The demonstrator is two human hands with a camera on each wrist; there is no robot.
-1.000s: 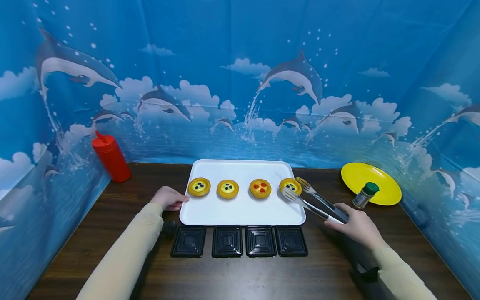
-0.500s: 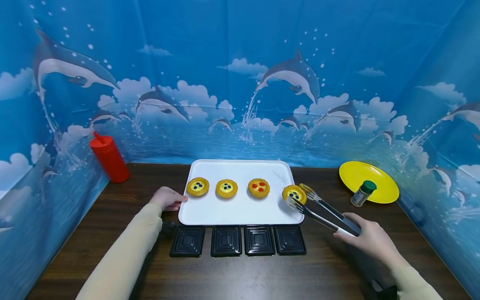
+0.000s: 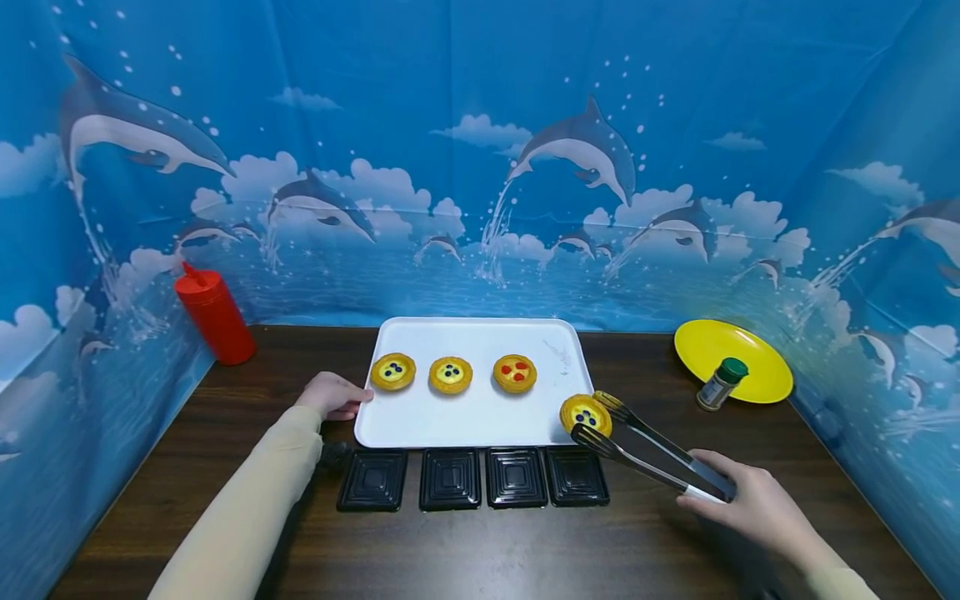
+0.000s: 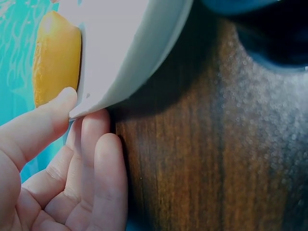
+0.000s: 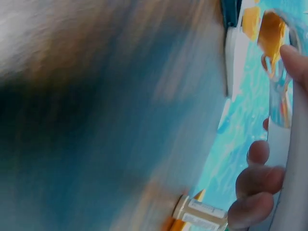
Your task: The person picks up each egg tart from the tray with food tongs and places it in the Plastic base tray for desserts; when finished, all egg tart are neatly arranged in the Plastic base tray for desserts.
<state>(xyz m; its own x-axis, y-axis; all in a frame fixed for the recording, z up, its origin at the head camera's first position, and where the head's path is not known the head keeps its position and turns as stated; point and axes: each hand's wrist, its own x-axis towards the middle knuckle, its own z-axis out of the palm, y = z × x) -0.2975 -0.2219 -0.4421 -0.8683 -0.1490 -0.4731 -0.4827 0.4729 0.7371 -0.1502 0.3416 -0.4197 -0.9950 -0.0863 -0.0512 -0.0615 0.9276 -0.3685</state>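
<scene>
My left hand (image 3: pixel 333 396) pinches the left edge of a white tray (image 3: pixel 465 425). In the left wrist view the thumb lies over the rim and the fingers curl beneath. Three yellow tarts sit on the tray: two with dark blue berries (image 3: pixel 393 372) and one with red pieces (image 3: pixel 514 373). My right hand (image 3: pixel 750 496) holds metal tongs (image 3: pixel 651 469) by the handle end. Between the tong tips is another berry tart (image 3: pixel 586 414), tilted, over the tray's front right corner. The right wrist view shows thumb and fingers around the tongs (image 5: pixel 284 144).
Several black square containers (image 3: pixel 372 481) form a row along the tray's front edge. A red squeeze bottle (image 3: pixel 216 318) stands back left. At the right, a green-capped shaker (image 3: pixel 722 385) stands before a yellow plate (image 3: pixel 772 383). A dolphin-print sheet (image 3: pixel 480 167) surrounds the table.
My right hand has drawn the tongs and the berry tart from its spot on the tray's right side toward the front right corner. My left hand keeps its hold on the tray edge.
</scene>
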